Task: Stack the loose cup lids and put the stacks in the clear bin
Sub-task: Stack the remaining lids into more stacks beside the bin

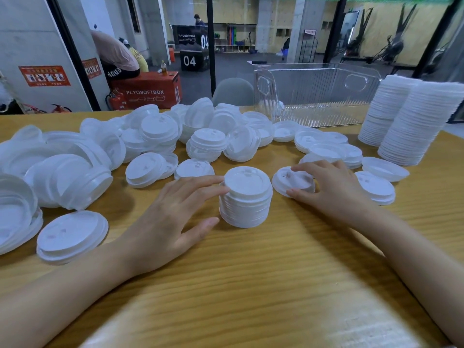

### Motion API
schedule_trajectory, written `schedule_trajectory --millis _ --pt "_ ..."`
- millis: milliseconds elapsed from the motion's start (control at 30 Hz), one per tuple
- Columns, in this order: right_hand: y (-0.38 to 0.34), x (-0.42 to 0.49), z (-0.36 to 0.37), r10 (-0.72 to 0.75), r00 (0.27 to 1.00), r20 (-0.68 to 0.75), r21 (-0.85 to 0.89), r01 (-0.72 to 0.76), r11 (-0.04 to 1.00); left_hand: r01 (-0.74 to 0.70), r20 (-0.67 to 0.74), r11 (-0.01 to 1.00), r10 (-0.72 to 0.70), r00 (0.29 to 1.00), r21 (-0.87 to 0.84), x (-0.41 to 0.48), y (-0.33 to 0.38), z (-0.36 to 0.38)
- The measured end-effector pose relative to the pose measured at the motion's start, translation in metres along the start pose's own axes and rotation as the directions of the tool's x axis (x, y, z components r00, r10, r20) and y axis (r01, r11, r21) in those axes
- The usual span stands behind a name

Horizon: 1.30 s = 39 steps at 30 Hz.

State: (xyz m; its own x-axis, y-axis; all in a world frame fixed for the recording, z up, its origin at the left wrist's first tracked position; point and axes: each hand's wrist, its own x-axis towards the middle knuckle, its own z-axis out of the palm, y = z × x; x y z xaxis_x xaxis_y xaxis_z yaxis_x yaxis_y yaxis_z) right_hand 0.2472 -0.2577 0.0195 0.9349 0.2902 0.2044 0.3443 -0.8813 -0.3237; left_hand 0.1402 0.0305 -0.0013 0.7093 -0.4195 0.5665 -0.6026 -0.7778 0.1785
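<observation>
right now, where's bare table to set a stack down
Bare: the near table between the forearms, in front of the short stack; a smaller patch right of the right hand gripping a lid, nearer than the tall stacks. Crowded: loose lids fill left and middle up to the clear bin.

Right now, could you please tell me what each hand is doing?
Left hand: open, straight fingers against the short lid stack.
Right hand: gripping a single loose lid between thumb and fingers.
</observation>
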Motion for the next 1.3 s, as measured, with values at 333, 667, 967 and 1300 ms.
schedule_trajectory --millis 333,667,967,1300 --pt "-0.003 -0.001 -0.002 -0.051 0.983 -0.175 0.28 0.1 0.955 0.003 0.007 1.0 -0.003 1.0 0.006 0.0 0.0 0.0" --pt "-0.042 -0.016 0.011 -0.385 0.887 -0.255 0.4 0.459 0.793 0.042 -0.046 0.999 -0.043 0.998 -0.029 0.001 0.003 0.001" --pt "-0.043 -0.014 0.015 -0.407 0.88 -0.244 0.39 0.473 0.79 0.036 -0.039 0.999 -0.037 0.999 -0.016 0.002 0.004 0.001" --pt "-0.041 -0.015 0.019 -0.428 0.876 -0.22 0.375 0.481 0.792 0.03 -0.027 1.0 -0.03 0.999 -0.002 0.002 0.002 0.002"
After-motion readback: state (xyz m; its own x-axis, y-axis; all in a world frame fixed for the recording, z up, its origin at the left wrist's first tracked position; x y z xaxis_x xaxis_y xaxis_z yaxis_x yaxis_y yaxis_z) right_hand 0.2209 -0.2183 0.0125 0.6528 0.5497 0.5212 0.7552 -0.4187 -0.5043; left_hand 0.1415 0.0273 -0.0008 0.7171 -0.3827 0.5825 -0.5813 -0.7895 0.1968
